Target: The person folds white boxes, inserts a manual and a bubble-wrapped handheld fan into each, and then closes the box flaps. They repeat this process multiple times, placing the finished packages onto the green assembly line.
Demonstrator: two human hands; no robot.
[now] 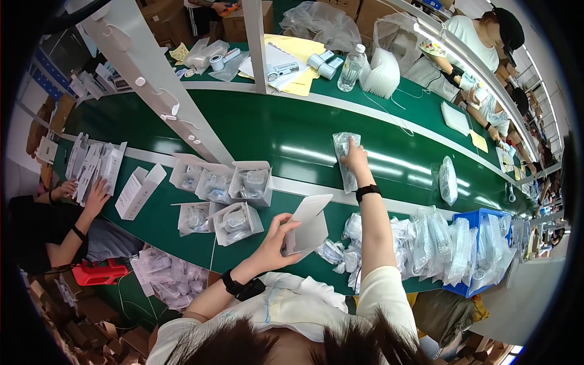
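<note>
My left hand (271, 246) grips a small white cardboard box (313, 226) above the near green tabletop; its lid flap stands up. My right hand (356, 159) reaches across to the far green surface, its fingers closed over a clear bubble-wrapped packet (347, 176). What is inside that wrap I cannot make out. To the left of my left hand stand several uncovered white boxes (252, 182) with wrapped items in them. Beneath my right forearm lies a pile of small clear-wrapped pieces (353, 243).
A blue bin (471, 283) at the right holds bubble-wrapped packets, with more beside it. Another packet (448, 180) lies on the far green surface. A slanted metal post (158, 91) rises at the left. A co-worker's hands (94, 198) handle flat white cartons. A water bottle (351, 70) stands behind.
</note>
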